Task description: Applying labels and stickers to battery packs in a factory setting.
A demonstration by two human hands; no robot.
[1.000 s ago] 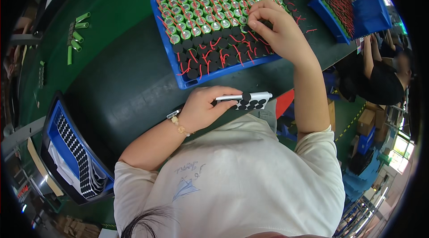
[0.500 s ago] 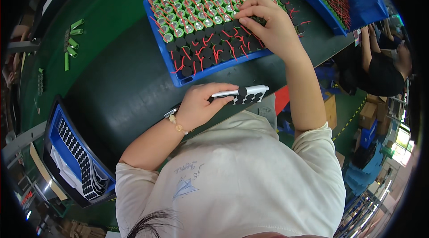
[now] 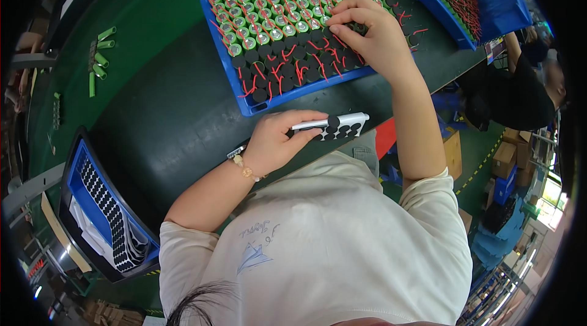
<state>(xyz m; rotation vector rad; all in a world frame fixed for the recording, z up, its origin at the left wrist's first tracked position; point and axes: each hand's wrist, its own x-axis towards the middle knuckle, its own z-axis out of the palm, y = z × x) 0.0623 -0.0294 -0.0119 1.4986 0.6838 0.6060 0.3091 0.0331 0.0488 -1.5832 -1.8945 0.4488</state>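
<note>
Shifted a little further along the row since half a second ago, the right hand (image 3: 373, 35) presses its fingertips together on a black round pad atop a cell in the blue tray (image 3: 244, 96). Left hand (image 3: 278, 142) pinches the white backing strip of pads (image 3: 333, 125) at the bench edge. Near rows appear capped black; the far green cells (image 3: 269, 5), roughly half, remain bare.
</note>
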